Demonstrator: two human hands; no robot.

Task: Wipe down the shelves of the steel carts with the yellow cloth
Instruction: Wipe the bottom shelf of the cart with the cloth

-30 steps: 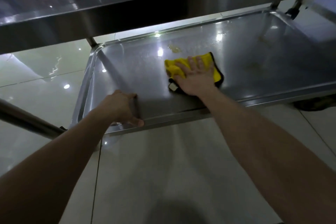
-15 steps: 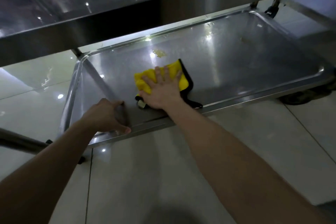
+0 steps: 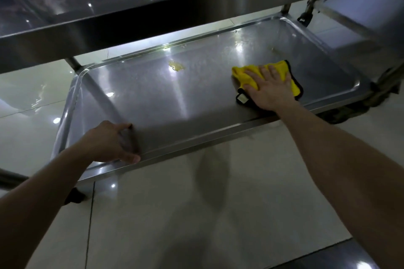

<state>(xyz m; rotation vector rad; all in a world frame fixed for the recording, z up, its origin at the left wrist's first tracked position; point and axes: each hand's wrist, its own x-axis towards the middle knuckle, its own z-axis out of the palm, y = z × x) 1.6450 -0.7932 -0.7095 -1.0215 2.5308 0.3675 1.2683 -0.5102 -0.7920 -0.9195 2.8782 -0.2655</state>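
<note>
Item: yellow black-edged microfibre cloth, on right part of lower steel cart shelf, lay flat under R hand, fingers straight & spread, prob. for wiping pressure; L hand gripped near rim, apparently steadying cart; yellowish smear unwiped.

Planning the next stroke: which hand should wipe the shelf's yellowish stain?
Likely right: the right hand lies flat on the cloth near the stain; the left hand grips the shelf rim.
</note>
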